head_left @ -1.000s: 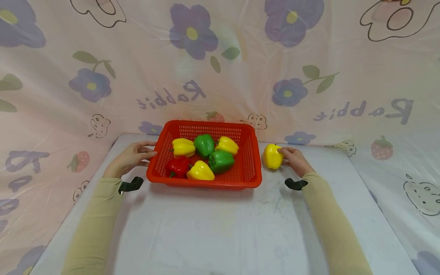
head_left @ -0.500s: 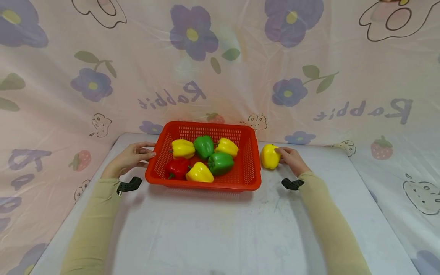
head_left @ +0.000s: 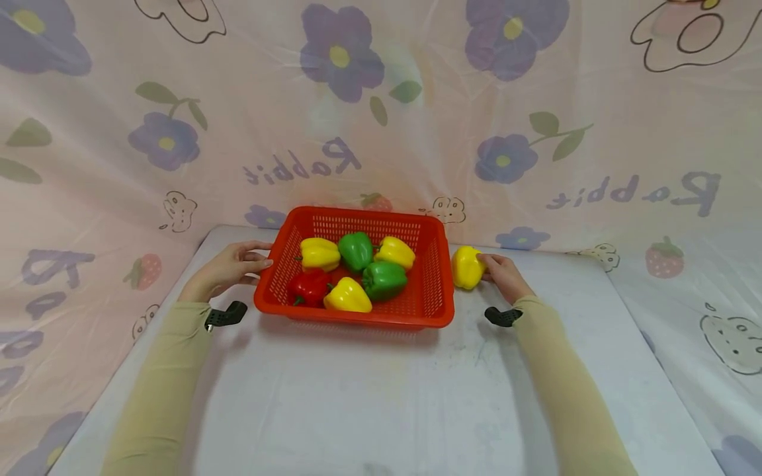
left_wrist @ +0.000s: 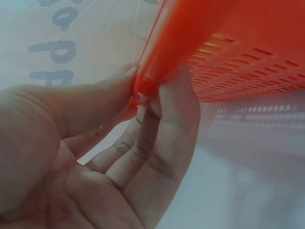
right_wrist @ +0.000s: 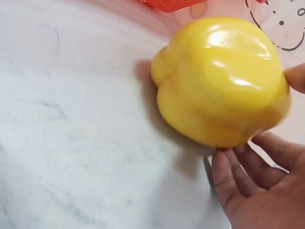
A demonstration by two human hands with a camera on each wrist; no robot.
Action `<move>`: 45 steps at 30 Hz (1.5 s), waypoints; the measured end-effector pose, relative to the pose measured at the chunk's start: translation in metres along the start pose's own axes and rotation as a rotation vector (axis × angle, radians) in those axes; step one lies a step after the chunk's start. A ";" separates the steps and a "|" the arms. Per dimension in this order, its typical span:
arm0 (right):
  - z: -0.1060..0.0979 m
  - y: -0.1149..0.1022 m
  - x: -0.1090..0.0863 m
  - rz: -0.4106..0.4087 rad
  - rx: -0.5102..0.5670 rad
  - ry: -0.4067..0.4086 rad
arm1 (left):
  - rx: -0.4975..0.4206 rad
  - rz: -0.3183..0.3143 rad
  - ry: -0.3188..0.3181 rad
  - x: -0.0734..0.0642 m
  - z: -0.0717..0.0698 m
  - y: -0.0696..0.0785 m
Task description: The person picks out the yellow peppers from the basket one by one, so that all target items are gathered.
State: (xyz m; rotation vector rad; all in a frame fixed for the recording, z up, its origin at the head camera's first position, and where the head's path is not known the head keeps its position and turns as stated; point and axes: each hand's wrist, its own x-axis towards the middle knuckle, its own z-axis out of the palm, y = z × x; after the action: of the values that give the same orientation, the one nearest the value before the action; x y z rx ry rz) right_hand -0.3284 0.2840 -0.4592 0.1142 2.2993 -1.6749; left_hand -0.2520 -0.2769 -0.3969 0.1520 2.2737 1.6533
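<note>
My left hand (head_left: 231, 266) grips the left rim of a red plastic basket (head_left: 421, 291). In the left wrist view the thumb lies on one side of the rim and the fingers (left_wrist: 169, 129) curl under the other. To the right of the basket, my right hand (head_left: 505, 275) holds a yellow bell pepper (head_left: 467, 268), close beside the basket wall. The right wrist view shows this pepper (right_wrist: 219, 86) between the thumb and the fingers (right_wrist: 228, 179), low over the table. Inside the basket lie a red bell pepper (head_left: 308, 287), two green ones (head_left: 384, 280) and three yellow ones (head_left: 348, 295).
A white table top (head_left: 357, 396) spreads in front of the basket. Behind it hangs a pink curtain (head_left: 417, 152) with flowers and lettering, close to the basket's back rim. Dark wrist mounts (head_left: 503, 317) stick out from both sleeves.
My right hand has brought the yellow bell pepper slightly left, nearer to the basket. The left hand stays at the basket rim. The head view has shifted a little.
</note>
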 end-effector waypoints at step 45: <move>-0.027 -0.021 -0.025 -0.130 0.161 0.000 | 0.027 0.020 0.001 -0.005 0.001 -0.002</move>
State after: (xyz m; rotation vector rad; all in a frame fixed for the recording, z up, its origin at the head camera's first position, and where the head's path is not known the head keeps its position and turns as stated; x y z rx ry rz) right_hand -0.3149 0.3053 -0.4259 -0.0024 2.2121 -1.9229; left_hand -0.2464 -0.2781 -0.3978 0.1809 2.3036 1.6331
